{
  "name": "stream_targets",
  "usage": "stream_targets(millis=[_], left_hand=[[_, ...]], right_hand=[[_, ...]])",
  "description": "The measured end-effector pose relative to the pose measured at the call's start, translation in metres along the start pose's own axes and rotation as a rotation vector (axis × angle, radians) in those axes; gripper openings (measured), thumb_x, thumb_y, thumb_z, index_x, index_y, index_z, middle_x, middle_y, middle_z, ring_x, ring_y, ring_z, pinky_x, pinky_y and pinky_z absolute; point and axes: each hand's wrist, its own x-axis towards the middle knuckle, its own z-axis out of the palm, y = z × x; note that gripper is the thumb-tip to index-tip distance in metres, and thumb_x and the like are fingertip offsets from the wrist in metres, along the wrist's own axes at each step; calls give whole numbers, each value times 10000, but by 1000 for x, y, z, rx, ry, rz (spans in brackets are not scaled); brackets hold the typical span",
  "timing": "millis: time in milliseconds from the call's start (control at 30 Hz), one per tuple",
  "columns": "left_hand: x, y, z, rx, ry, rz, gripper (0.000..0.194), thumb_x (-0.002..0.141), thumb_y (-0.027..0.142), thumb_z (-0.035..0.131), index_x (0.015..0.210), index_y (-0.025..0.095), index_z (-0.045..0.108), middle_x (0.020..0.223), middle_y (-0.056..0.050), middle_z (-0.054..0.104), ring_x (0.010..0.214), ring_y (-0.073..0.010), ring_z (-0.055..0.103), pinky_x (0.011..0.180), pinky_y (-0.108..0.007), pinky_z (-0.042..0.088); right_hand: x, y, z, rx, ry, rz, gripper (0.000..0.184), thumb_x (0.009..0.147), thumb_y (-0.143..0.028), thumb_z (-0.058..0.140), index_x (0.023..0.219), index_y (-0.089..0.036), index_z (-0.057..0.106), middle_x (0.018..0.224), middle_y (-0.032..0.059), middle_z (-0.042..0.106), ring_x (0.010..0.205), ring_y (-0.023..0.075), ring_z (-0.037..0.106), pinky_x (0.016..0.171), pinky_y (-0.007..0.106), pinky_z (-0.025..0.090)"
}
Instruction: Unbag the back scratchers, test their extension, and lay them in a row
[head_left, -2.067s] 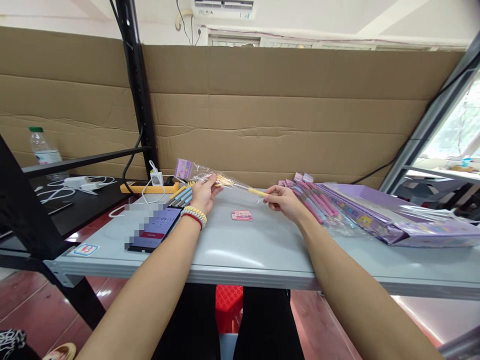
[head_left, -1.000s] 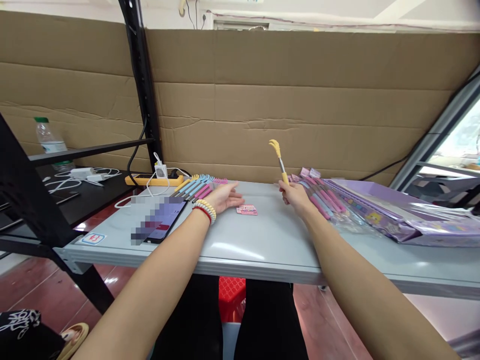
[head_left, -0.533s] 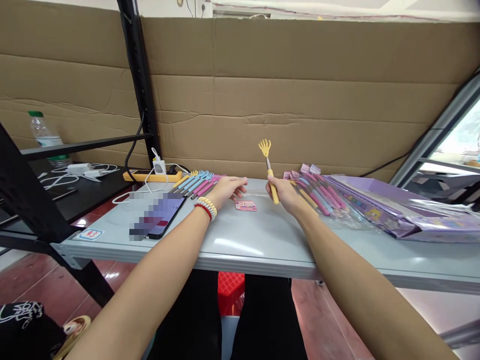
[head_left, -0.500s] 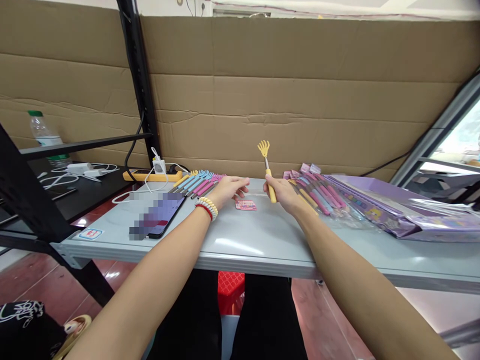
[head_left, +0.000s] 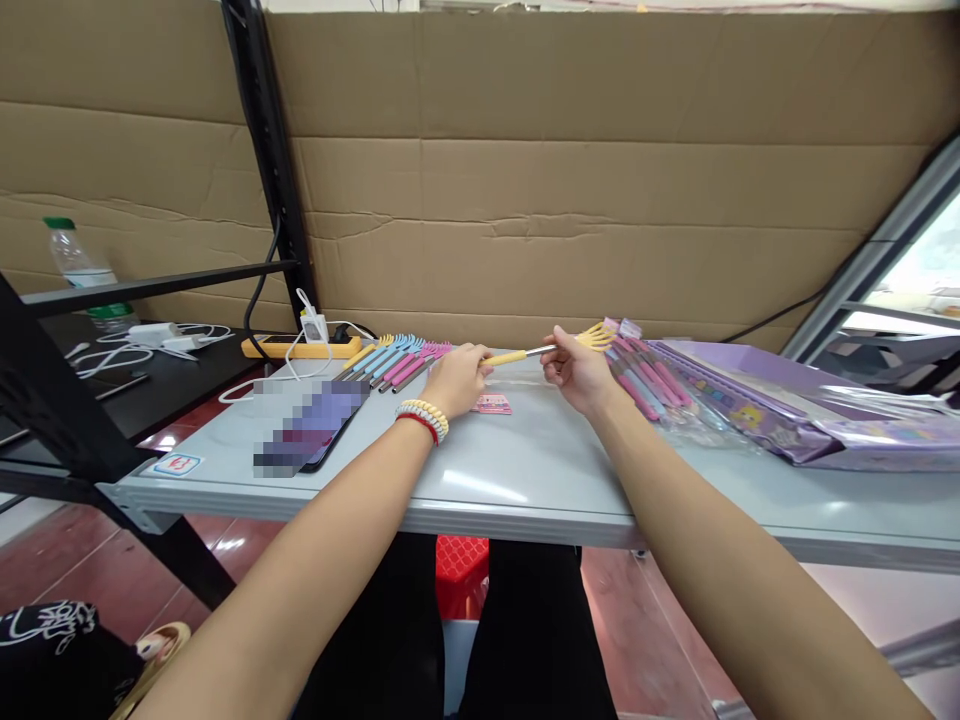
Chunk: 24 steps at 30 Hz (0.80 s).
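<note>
A yellow back scratcher (head_left: 511, 357) lies sideways between my two hands, above the table. My left hand (head_left: 459, 380) is closed round the end of its yellow handle. At its metal shaft, close to the claw end, my right hand (head_left: 576, 368) grips it with curled fingers. Under my left hand a small pink card (head_left: 493, 403) rests on the table, partly covered. Left of that hand lies a row of back scratchers (head_left: 394, 362) in yellow, blue and pink. Several bagged back scratchers (head_left: 649, 375) are piled right of my right hand.
A phone (head_left: 322, 430) lies on the grey table (head_left: 525, 480) at the left. Behind it are a yellow power strip (head_left: 300, 347) and white cables. The purple box (head_left: 795, 420) takes up the right side. Upright cardboard (head_left: 562, 180) closes off the back.
The back scratcher has turned from upright to sideways, claw end to the right. My left hand has taken hold of its handle, and my right hand has shifted to the shaft.
</note>
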Motion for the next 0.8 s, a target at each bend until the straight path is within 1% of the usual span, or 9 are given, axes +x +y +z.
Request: stream_targets(millis=[100, 233, 333, 400, 433, 500, 700, 767, 800], left_hand=[[1, -6, -5, 195, -40, -75, 144, 816, 105, 502, 860, 186, 613, 904, -84, 634, 857, -228, 577, 784, -333, 418], [-1, -6, -10, 369, -109, -33, 214, 862, 112, 419, 994, 176, 575, 1024, -78, 633, 952, -207, 568, 807, -317, 414], [-3, -1, -12, 436, -125, 22, 203, 909, 279, 430, 1032, 206, 574, 1022, -52, 633, 937, -195, 579, 755, -298, 415], [-4, 3, -13, 485, -133, 25, 267, 919, 400, 412, 1013, 224, 590, 984, -44, 631, 904, -195, 587, 696, -293, 406], [-5, 4, -13, 507, -139, 22, 292, 923, 425, 395, 998, 227, 597, 965, -44, 630, 890, -195, 588, 675, -291, 399], [-6, 6, -13, 530, -151, 24, 302, 934, 411, 370, 983, 228, 605, 947, -44, 628, 872, -191, 589, 650, -287, 386], [-6, 7, -10, 505, -192, 32, 230, 927, 265, 374, 931, 222, 600, 952, -32, 645, 856, -179, 595, 626, -289, 359], [-5, 7, -10, 501, -206, 12, 210, 918, 244, 382, 898, 212, 588, 941, -34, 654, 859, -186, 599, 623, -294, 355], [-5, 7, -10, 502, -210, -5, 197, 913, 236, 389, 884, 208, 582, 935, -35, 658, 858, -190, 602, 623, -295, 354]], right_hand=[[2, -1, -9, 46, 33, -29, 348, 628, -429, 748, 717, -170, 532, 532, -12, 579, 375, 61, 430, 337, 187, 262], [2, 3, -7, -24, -13, -50, 393, 568, -412, 794, 727, -152, 546, 556, 19, 619, 369, 86, 481, 319, 193, 278], [0, 4, -2, -22, -60, -72, 423, 549, -434, 804, 742, -154, 552, 564, 20, 628, 372, 97, 498, 316, 198, 288], [-2, 3, 2, -16, -90, -82, 439, 534, -443, 809, 750, -159, 554, 564, 13, 627, 375, 98, 501, 319, 199, 289], [-3, 3, 3, -16, -101, -84, 445, 528, -447, 810, 752, -162, 553, 564, 9, 626, 375, 98, 501, 320, 199, 288], [-5, 2, 5, -29, -118, -86, 448, 525, -451, 809, 753, -165, 550, 568, 4, 623, 377, 97, 498, 326, 199, 284], [-6, 3, 4, -148, -149, -80, 416, 552, -416, 791, 776, -168, 543, 604, 3, 611, 419, 92, 487, 362, 204, 288], [-3, 7, 0, -237, -142, -100, 377, 587, -413, 756, 792, -166, 558, 643, 16, 620, 474, 108, 514, 399, 216, 324], [-1, 9, -3, -318, -130, -131, 346, 605, -397, 735, 800, -161, 573, 687, 32, 636, 535, 126, 548, 440, 228, 364]])
